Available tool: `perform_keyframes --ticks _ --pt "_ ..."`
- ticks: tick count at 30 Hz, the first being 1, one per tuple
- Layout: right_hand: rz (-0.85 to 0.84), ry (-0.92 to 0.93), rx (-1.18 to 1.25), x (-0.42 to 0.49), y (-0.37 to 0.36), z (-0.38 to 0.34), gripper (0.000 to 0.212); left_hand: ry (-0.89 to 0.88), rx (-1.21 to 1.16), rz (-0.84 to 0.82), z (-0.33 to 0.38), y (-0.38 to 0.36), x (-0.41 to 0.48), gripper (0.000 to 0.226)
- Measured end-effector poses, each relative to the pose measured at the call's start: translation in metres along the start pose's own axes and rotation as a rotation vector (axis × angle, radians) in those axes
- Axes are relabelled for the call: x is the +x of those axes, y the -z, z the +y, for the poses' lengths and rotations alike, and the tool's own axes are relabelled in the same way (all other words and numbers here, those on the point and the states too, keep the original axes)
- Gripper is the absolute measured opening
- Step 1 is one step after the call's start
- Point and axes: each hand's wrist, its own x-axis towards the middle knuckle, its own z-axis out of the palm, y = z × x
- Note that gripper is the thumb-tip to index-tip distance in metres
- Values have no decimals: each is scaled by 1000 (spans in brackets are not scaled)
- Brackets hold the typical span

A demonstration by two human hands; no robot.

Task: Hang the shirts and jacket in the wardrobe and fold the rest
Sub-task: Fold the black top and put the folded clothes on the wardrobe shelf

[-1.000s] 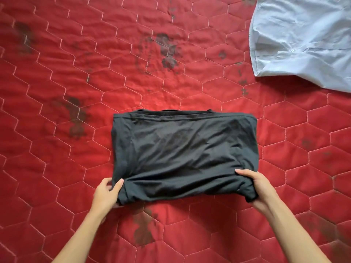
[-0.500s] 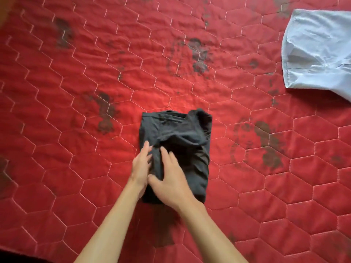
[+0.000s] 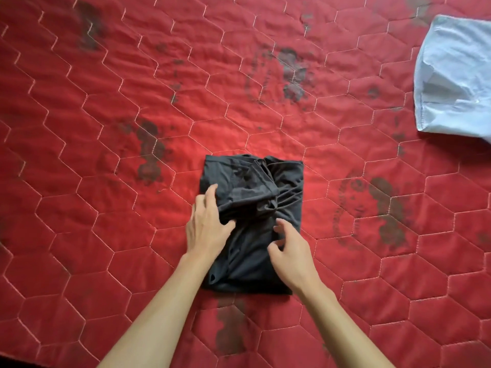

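Red quilt (image 3: 106, 181): half-open hands (image 3: 207, 227) (image 3: 291, 252) on black garment (image 3: 255, 181).

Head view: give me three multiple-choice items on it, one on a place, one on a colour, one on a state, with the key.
1. Where does the light blue shirt lie?
A) at the top right, apart from the dark garment
B) under the dark garment
C) at the bottom left corner

2. What colour is the quilt?
A) green
B) red
C) white

3. How is the dark garment?
A) spread out flat at full width
B) hanging up
C) folded into a compact bundle

Key: 1 A, bare quilt shows between the two; 2 B, red with pale hexagon stitching; 3 C, its layers lie stacked in a narrow block.
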Motion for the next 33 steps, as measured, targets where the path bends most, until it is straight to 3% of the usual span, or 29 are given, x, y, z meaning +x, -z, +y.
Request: perform_keyframes --ticks 2,4,5,7,10,12,18,21,24,27,30,33 --pt "-34 -12 12 8 0 -5 62 -142 118 7 8 -3 14 74" --pt "-62 -15 19 13 -1 -9 62 -235 141 31 13 -4 27 42" --pt "-74 -23 27 15 -1 -10 62 -221 85 48 15 -4 31 27" --pt "-102 -47 39 16 -1 -8 62 -16 -145 103 15 -3 41 9" --pt "-121 -76 38 16 -3 1 60 443 -496 115 -4 3 59 25" --pt "-97 -83 46 15 -5 6 58 548 -553 58 -17 7 65 30" --pt "314 -196 -101 5 -9 29 53 408 -476 -34 -11 19 43 46" --pt "178 -342 5 -5 -3 46 58 367 -374 -165 -18 18 11 53" --pt "-9 -370 46 -16 -3 57 39 276 -267 -275 -35 11 -13 70" --pt "-24 -350 -25 -22 0 64 31 324 -357 -331 -57 11 -20 72" --pt "-33 -358 -2 -22 8 70 24 406 -420 -272 -75 18 -24 53" --pt "-123 -365 63 -23 8 71 21 409 -164 -193 -75 14 -37 32"
